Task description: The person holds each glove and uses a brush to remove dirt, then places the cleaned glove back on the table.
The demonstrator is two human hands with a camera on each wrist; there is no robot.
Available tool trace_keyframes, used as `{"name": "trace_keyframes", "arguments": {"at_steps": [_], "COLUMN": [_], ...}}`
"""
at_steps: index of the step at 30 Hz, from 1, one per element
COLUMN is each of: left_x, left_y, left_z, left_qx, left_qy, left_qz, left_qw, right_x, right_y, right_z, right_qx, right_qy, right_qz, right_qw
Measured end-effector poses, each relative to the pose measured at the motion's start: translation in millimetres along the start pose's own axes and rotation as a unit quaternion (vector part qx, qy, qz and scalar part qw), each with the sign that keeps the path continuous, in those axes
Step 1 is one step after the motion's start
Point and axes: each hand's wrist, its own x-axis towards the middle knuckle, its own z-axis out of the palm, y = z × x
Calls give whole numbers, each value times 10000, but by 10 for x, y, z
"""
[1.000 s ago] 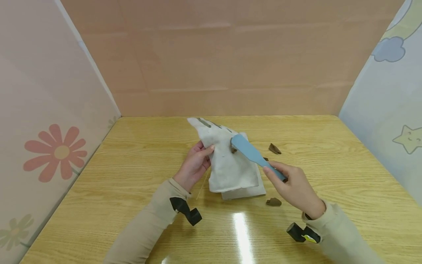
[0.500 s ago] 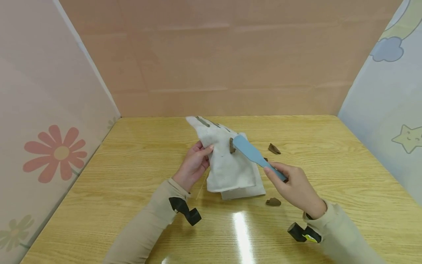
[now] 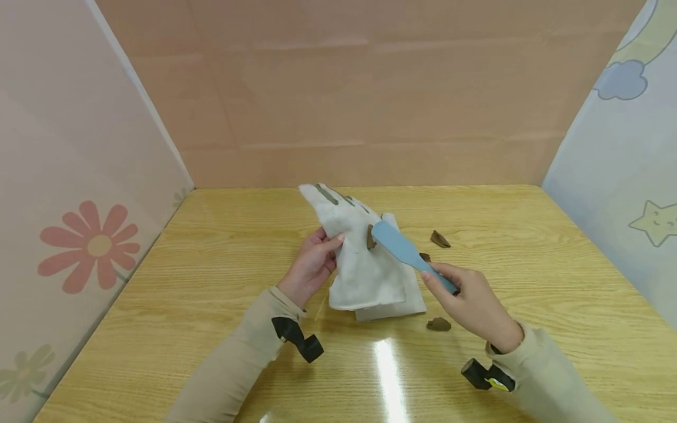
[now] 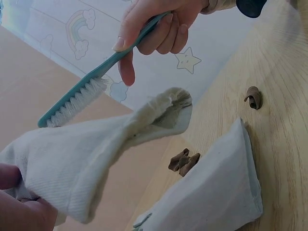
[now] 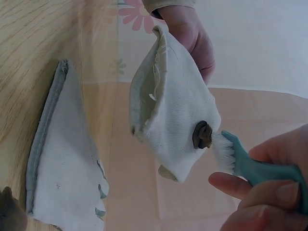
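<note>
My left hand holds up a whitish canvas glove, thumb over its near side. Green marks run along the glove's fingers, and its open cuff shows in the left wrist view. A dark brown curled piece clings to the glove's face. With fingers wrapped round the handle, my right hand grips a blue brush. Its white bristles meet or nearly meet the brown piece in the right wrist view. Beneath the raised glove, a second whitish glove lies on the table.
Several brown curled pieces lie on the wooden table, one farther back and another near the right hand. A thin pale strip sits beside the left wrist. Patterned panels flank the table; a plain pinkish one stands behind.
The glove's lower edge has swung slightly left. The brush head has shifted a little across the brown piece, which shows more than a second ago. Both hands keep their holds.
</note>
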Motion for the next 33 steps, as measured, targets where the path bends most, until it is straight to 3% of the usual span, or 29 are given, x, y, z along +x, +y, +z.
{"name": "trace_keyframes", "arguments": {"at_steps": [10, 20, 33], "left_x": [-2, -19, -13], "left_y": [-4, -1, -5], "left_z": [1, 21, 5], "left_qx": [166, -56, 10], "left_qy": [138, 71, 149], "left_qz": [-18, -59, -43], "left_qw": [9998, 9999, 9999], "right_x": [15, 17, 8], "right_y": [-24, -5, 8], "right_z": [-10, 41, 3], "right_qx": [201, 109, 153], "right_qy": [669, 433, 569], "right_qz": [-202, -245, -184], "right_qw": [9974, 9987, 9981]}}
